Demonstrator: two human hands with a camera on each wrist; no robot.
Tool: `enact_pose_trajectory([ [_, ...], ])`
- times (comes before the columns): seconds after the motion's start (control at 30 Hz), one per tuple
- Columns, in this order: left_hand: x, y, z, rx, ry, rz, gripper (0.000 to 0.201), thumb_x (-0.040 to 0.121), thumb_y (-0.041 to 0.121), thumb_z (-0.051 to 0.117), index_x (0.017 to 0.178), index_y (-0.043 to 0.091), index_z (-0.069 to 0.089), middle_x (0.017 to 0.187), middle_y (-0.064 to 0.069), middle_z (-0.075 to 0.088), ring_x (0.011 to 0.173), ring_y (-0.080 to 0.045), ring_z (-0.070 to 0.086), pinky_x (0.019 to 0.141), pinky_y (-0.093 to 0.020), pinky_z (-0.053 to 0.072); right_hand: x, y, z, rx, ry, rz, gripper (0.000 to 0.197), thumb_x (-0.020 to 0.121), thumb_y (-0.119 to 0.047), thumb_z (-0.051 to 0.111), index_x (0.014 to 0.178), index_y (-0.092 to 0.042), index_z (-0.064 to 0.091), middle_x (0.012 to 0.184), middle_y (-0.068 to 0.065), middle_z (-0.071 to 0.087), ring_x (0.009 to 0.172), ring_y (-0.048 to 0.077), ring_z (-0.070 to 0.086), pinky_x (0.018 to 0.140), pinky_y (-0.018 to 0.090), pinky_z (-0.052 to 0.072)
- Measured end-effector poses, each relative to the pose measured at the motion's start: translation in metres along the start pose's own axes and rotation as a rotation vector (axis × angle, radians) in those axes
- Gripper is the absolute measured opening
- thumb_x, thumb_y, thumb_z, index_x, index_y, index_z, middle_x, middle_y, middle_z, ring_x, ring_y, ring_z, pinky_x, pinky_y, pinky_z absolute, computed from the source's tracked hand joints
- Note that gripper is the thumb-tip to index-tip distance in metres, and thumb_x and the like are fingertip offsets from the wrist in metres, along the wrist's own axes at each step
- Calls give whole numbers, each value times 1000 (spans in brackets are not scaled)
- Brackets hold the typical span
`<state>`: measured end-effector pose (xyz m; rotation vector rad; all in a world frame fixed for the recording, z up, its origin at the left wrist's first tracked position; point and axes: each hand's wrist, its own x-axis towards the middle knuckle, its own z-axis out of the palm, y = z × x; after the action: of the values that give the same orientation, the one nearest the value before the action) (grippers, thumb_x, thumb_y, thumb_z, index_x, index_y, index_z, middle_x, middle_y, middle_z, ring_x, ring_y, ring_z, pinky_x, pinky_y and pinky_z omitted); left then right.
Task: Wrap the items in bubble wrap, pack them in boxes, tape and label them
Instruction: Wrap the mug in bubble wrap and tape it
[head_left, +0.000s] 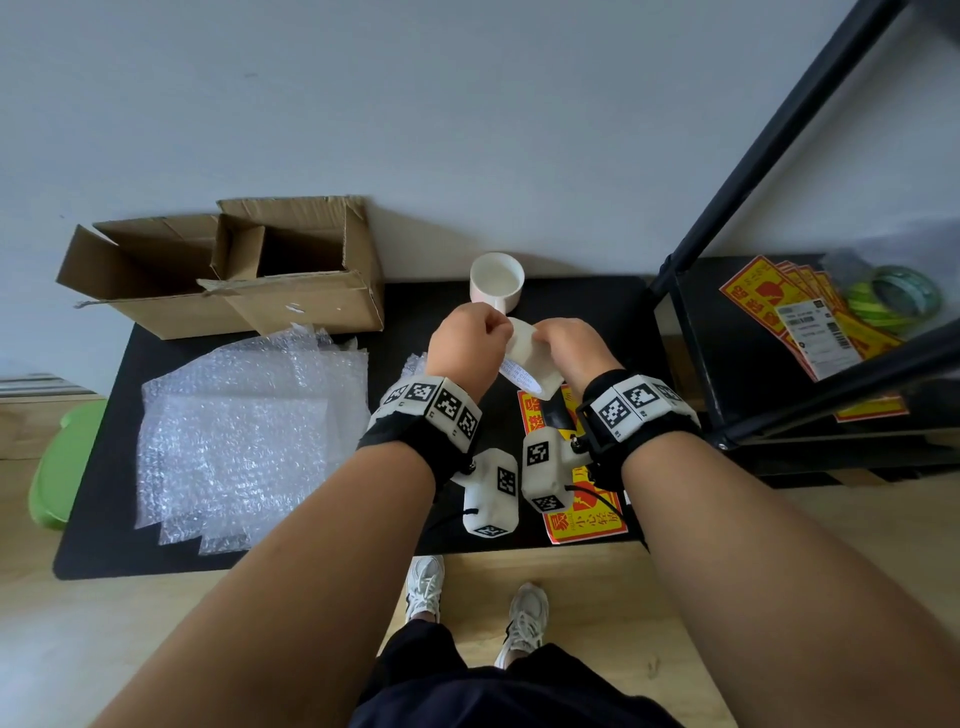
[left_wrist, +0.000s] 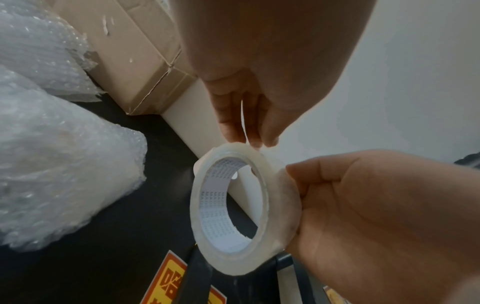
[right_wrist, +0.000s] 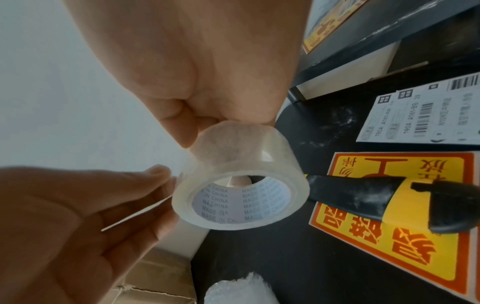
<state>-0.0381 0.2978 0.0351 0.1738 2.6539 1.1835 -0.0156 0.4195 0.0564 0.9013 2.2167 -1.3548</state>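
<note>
R hand (head_left: 563, 345): grips tape roll (head_left: 530, 364).
L hand (head_left: 467, 338): pinches free tape end.
Risk: end slips from pinch, resticks to roll; thin film may split if pulled askew.

Clear tape roll (right_wrist: 240, 185) with a white core (printed grey lettering); black mat (head_left: 457, 312); brown cardboard box (head_left: 291, 270); white cup (head_left: 496, 283) far; yellow-and-red stickers (head_left: 582, 514) near right.
</note>
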Motion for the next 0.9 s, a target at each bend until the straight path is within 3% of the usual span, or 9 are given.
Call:
enact_pose_trajectory([
  [0.1, 2, -1, 1, -92, -55, -57, 21, 97, 23, 53, 102, 8, 68, 90, -3, 60, 76, -12, 53, 65, -25, 41, -2, -1, 0, -42, -1, -28, 32, 101, -14, 41, 123, -2, 61, 123, 17, 60, 101, 26, 55, 81, 32, 40],
  [0.27, 4, -1, -1, -178, -17, -175, 23, 94, 29, 59, 93, 10, 72, 84, -6, 67, 77, -18, 60, 77, -36, 52, -8, 5, 2, -35, -7, -150, 34, 100, -11, 42, 129, -9, 60, 128, 13, 55, 110, 24, 52, 83, 31, 37],
  [0.47, 7, -1, -3, -118, 29, -221, 13, 87, 22, 67, 89, 11, 74, 78, 0, 67, 74, -12, 62, 71, -26, 51, -11, 8, 8, -62, -13, -217, 35, 101, -17, 45, 132, -10, 58, 132, 10, 47, 103, 17, 45, 68, 23, 34],
  [0.6, 6, -1, -1, -91, 75, -200, 14, 83, 21, 68, 92, 12, 73, 92, -2, 68, 84, -15, 63, 72, -27, 51, -11, 5, 8, -60, -18, -235, 34, 101, -19, 45, 132, -11, 59, 134, 11, 47, 105, 18, 45, 80, 28, 35],
  [0.73, 6, -7, 0, -127, 121, -127, 34, 78, 17, 71, 109, 14, 58, 106, 0, 56, 90, -12, 54, 75, -25, 41, -11, 8, 3, -24, -25, -216, 32, 99, -13, 47, 126, -10, 63, 128, 13, 55, 110, 24, 53, 76, 28, 39],
  [0.83, 6, -11, -1, -118, 61, -27, 15, 86, 11, 61, 96, 20, 66, 103, -2, 63, 87, -15, 61, 77, -32, 52, -11, 11, -3, 21, -18, -190, 31, 98, -9, 47, 124, -9, 64, 122, 13, 61, 112, 26, 56, 82, 29, 41],
  [0.9, 5, -10, -1, -98, 28, -2, 24, 90, 10, 54, 96, 25, 71, 103, 0, 65, 89, -16, 64, 80, -33, 55, -10, 9, -6, 36, -18, -170, 32, 99, -10, 47, 127, -9, 62, 123, 13, 61, 114, 27, 56, 83, 31, 42],
])
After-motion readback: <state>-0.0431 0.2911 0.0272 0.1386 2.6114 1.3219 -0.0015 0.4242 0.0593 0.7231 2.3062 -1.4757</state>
